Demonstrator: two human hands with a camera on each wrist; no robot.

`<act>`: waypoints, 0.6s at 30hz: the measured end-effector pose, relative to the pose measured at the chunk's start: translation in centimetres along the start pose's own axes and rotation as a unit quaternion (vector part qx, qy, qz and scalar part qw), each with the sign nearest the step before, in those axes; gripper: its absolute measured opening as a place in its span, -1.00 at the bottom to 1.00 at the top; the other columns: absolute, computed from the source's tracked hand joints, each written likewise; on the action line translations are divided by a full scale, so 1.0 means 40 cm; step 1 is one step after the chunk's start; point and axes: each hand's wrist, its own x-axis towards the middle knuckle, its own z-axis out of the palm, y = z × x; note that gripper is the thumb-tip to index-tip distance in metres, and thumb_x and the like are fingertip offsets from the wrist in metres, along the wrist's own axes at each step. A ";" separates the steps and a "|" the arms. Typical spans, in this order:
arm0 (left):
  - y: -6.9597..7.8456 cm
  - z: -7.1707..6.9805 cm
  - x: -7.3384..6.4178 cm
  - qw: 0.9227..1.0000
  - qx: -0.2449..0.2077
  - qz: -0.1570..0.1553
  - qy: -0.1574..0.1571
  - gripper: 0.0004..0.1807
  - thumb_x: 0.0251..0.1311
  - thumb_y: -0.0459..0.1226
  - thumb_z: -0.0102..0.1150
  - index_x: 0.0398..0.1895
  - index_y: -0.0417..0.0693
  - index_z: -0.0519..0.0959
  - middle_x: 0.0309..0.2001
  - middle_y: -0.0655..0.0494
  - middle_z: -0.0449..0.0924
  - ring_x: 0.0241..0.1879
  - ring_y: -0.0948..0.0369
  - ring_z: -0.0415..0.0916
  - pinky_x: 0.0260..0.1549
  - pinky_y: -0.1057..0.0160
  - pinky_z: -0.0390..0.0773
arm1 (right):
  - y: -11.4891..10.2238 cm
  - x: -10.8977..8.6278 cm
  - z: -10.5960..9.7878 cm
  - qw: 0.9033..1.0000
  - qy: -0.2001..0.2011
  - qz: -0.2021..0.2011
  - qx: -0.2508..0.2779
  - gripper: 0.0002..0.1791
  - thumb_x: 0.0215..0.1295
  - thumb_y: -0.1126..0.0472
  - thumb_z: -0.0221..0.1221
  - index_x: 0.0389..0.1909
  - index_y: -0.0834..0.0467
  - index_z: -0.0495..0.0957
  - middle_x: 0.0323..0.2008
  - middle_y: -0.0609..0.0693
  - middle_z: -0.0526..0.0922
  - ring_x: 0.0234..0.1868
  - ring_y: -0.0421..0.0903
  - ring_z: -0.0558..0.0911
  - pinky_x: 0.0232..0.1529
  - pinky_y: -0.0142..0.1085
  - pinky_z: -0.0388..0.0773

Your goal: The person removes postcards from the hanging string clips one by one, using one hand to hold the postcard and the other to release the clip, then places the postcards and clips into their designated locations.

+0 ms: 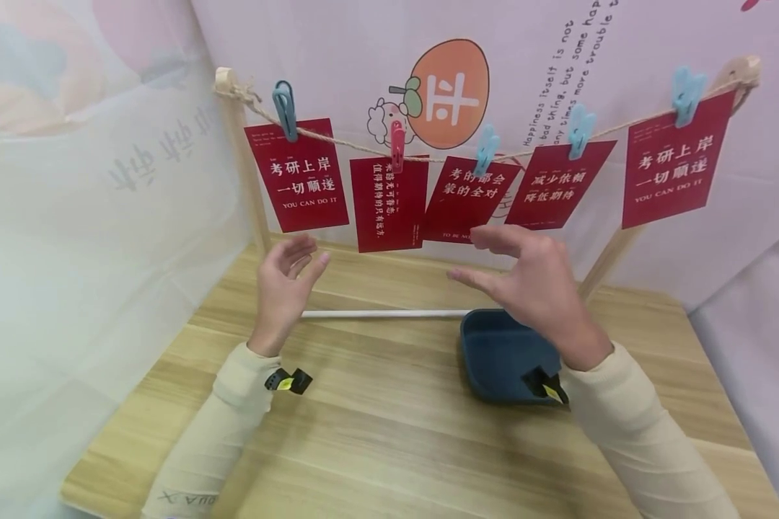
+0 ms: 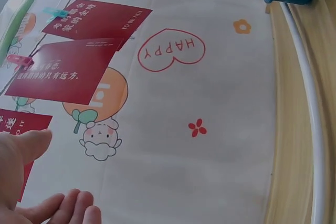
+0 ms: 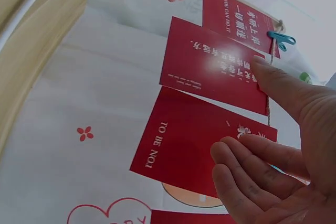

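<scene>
Several red cards with white lettering hang from a twine line (image 1: 357, 147). My left hand (image 1: 282, 292) is raised below the leftmost card (image 1: 301, 205), its fingers loosely bent with nothing in them. Beside it hangs a card with sideways text (image 1: 402, 227), under a pink clothespin (image 1: 397, 144). My right hand (image 1: 539, 277) is held in front of the tilted middle card (image 1: 457, 216), overlapping its lower corner in the head view. Thumb and fingers stand apart there, holding nothing. Light blue clothespins hold the other cards, among them the fourth card (image 1: 555, 184) and the rightmost card (image 1: 665, 202).
A dark blue tray (image 1: 477, 375) stands on the wooden table (image 1: 376, 425) under my right forearm. Across the table lies a white rod (image 1: 389, 313). A left wooden post (image 1: 249, 173) and a right wooden post (image 1: 613, 256) carry the line. A printed curtain hangs behind.
</scene>
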 end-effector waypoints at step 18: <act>0.030 0.001 0.033 0.982 -0.140 0.066 0.111 -0.74 0.42 -0.36 0.31 0.09 -0.31 0.63 -0.09 0.12 0.76 -0.08 0.21 0.73 0.11 0.26 0.74 | -0.104 0.089 -0.016 1.000 -0.001 -0.008 0.014 -0.37 0.17 -0.01 0.56 0.22 0.16 0.69 0.13 0.11 0.79 0.12 0.09 0.79 0.12 0.05 0.75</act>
